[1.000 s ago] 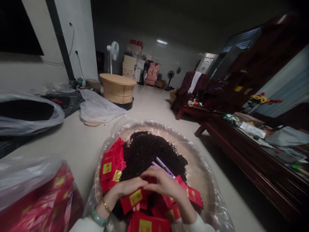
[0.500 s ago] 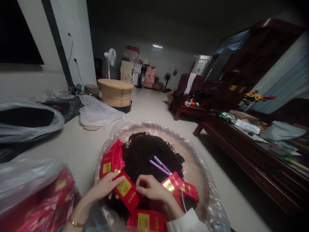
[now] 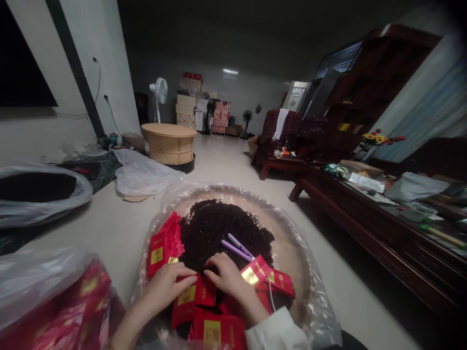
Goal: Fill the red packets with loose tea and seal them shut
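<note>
A red foil packet (image 3: 187,295) with a gold label lies in front of me, tilted, its open end turned toward the dark tea-like leaves. My left hand (image 3: 171,287) is closed on its upper left edge, thumb on top. My right hand (image 3: 228,278) pinches at the packet's upper right edge; its fingertips are partly hidden. Beyond them spreads a heap of dark leaves (image 3: 222,223) in a round, plastic-lined tray (image 3: 288,238). A purple mini hair straightener (image 3: 236,249) with a white cord rests on the leaves. Another red packet (image 3: 219,330) lies nearest me.
More red packets lie at the tray's left (image 3: 160,248) and right (image 3: 282,282). A plastic bag of red packets (image 3: 80,306) stands at lower left, a bag of dark material (image 3: 36,187) behind it. A dark wooden table (image 3: 350,214) runs along the right.
The packet was raised and slanted in my left hand; now it lies lower and flatter. Both hands have come together at its upper edge. The view has shifted slightly.
</note>
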A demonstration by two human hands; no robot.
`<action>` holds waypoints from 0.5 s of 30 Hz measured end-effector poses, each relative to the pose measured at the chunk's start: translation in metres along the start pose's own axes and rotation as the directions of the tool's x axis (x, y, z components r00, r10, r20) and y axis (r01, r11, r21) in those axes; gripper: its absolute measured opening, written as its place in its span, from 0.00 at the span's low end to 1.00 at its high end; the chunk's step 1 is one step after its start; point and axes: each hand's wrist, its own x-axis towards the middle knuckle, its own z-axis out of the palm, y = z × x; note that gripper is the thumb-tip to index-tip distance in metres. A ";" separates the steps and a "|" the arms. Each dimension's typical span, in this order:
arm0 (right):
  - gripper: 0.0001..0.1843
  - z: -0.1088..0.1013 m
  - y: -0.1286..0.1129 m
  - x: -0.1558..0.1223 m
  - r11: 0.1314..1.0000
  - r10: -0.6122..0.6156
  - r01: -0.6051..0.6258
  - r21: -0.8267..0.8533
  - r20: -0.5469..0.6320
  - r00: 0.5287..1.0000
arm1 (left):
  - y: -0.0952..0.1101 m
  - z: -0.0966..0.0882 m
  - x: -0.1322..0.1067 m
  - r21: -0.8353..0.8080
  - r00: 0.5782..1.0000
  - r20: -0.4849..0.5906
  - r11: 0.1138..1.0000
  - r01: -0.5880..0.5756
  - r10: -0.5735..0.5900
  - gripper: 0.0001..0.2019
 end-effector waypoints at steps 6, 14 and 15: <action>0.18 0.007 0.004 -0.003 0.992 0.018 0.007 -0.130 0.186 0.982 | 0.011 0.014 -0.003 -0.044 0.987 -0.102 0.990 -0.131 0.126 0.06; 0.04 -0.004 0.013 -0.001 0.934 0.037 -0.025 0.356 -0.026 0.999 | -0.001 0.008 -0.014 -0.167 0.974 -0.187 0.973 -0.159 0.127 0.08; 0.02 -0.004 0.014 0.000 0.900 0.077 -0.047 0.434 -0.053 0.996 | -0.003 0.009 -0.014 -0.164 0.971 -0.205 0.973 -0.160 0.125 0.09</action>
